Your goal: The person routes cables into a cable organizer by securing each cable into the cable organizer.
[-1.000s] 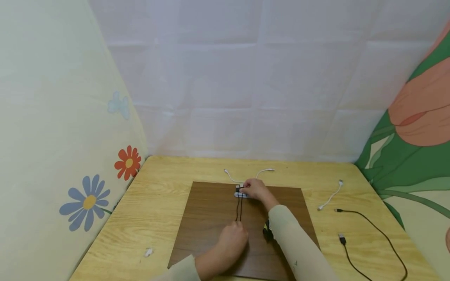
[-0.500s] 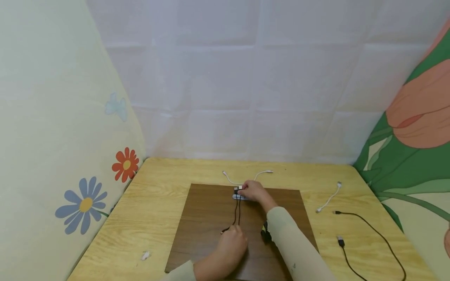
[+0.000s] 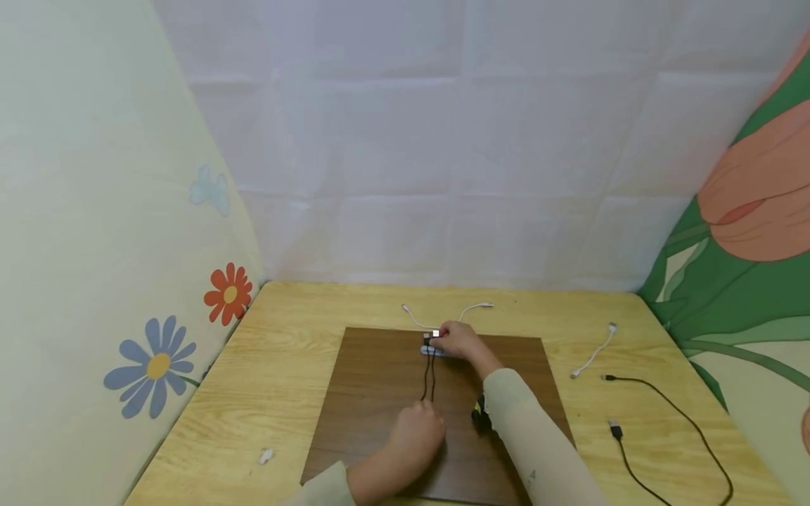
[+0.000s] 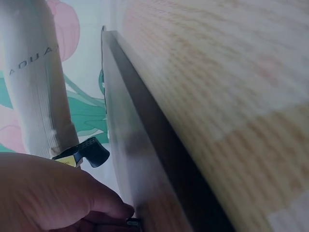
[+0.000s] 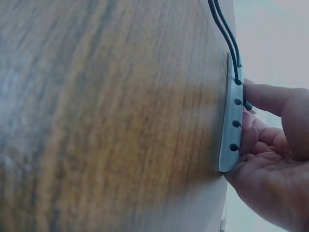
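Observation:
A pale grey-blue cable clip [image 5: 231, 125] with a row of notches lies on the dark brown board [image 3: 373, 365]; two strands of black cable [image 5: 226, 29] run into notches near one end. My right hand [image 3: 458, 340] pinches a black USB cable's plug at the clip, its metal end [image 3: 436, 334] showing beyond the fingers. Beside it another black plug [image 3: 427, 339] sits at the clip. Nearer me, my left hand [image 3: 414, 436] holds the lower part of the black strands low over the board. In the left wrist view a small black end [image 4: 133, 222] shows at the thumb tip.
A yellow-and-black object [image 3: 481, 414] is by my right sleeve. White cables lie behind the board [image 3: 414, 320] and to its right. A longer black USB cable [image 3: 686, 418] curves along the table's right side. A small white scrap [image 3: 266, 455] lies left.
Half a second ago a cable end stuck out left of my left hand; it no longer shows in the head view. My right hand stays at the clip, and the plug's metal end shows more clearly than a second ago.

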A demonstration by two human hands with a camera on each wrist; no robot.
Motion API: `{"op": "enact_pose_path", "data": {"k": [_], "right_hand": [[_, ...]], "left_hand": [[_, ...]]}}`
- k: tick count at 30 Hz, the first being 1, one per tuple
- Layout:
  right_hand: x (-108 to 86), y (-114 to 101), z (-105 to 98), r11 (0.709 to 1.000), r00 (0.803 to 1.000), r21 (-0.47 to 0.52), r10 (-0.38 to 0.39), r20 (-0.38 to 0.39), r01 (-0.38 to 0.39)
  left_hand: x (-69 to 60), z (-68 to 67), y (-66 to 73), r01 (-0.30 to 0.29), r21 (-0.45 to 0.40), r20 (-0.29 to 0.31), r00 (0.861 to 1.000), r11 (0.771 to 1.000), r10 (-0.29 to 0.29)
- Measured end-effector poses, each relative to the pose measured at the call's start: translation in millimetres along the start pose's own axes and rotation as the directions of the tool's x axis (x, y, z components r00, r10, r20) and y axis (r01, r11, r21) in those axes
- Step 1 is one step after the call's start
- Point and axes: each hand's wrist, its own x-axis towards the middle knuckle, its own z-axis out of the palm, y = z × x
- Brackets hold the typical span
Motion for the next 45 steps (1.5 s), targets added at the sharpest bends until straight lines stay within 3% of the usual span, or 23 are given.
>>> {"op": "enact_pose_path", "data": {"k": [4,9,11,14,18,22,25,29,33,37,45], "right_hand": [[1.5,1.4,-2.3,1.000,1.000,-0.005,-0.003,-0.008,0.003],[2.7,2.0,-5.0,1.000,1.000,0.002,-0.004,-0.005,0.004],[3.0,2.1,-5.6,1.000,1.000,0.011,-0.004,-0.004,0.004],[3.8,2.5,-5.5,0.999,1.000,0.031,0.009,0.000,-0.009],[5.3,4.0,-4.3,0.999,1.000,0.047,0.018,0.001,-0.018],[5.9,6.1,-3.1,0.997,1.000,0.068,0.019,-0.003,-0.019],[6.4,8.0,-2.6,0.995,1.000,0.097,0.020,0.003,-0.020],[6.2,9.5,-3.8,0.993,1.000,0.120,0.019,0.010,-0.020],[4.5,9.4,-5.6,0.991,0.999,0.127,0.033,0.013,-0.034],[2.8,9.7,-6.8,0.991,0.999,0.127,0.036,0.015,-0.037],[-2.7,17.5,-12.1,0.994,1.000,0.111,0.008,0.007,-0.009]], "left_hand": [[-0.2,-4.2,-3.8,-0.009,-0.043,0.016,1.000,0.999,0.009],[-2.3,-9.9,-14.3,-0.026,-0.124,-0.031,0.999,0.992,0.023],[-2.9,-11.0,-20.8,-0.049,-0.158,-0.061,0.997,0.986,0.040],[-4.4,-13.6,-31.8,-0.069,-0.245,-0.054,0.997,0.967,0.058],[-5.1,-14.6,-48.1,-0.042,-0.399,-0.025,0.999,0.916,0.035],[-9.4,-10.9,-71.5,0.002,-0.501,0.010,1.000,0.866,0.004],[-16.2,-4.8,-92.7,0.052,-0.562,0.080,0.997,0.826,-0.008],[-26.2,6.8,-115.6,0.137,-0.630,0.206,0.979,0.765,-0.005],[-33.9,18.6,-125.1,0.209,-0.680,0.304,0.952,0.702,0.011],[-38.4,30.9,-124.3,0.235,-0.682,0.340,0.940,0.693,0.016],[-40.0,33.7,-120.3,0.218,-0.642,0.347,0.937,0.735,0.025]]}}
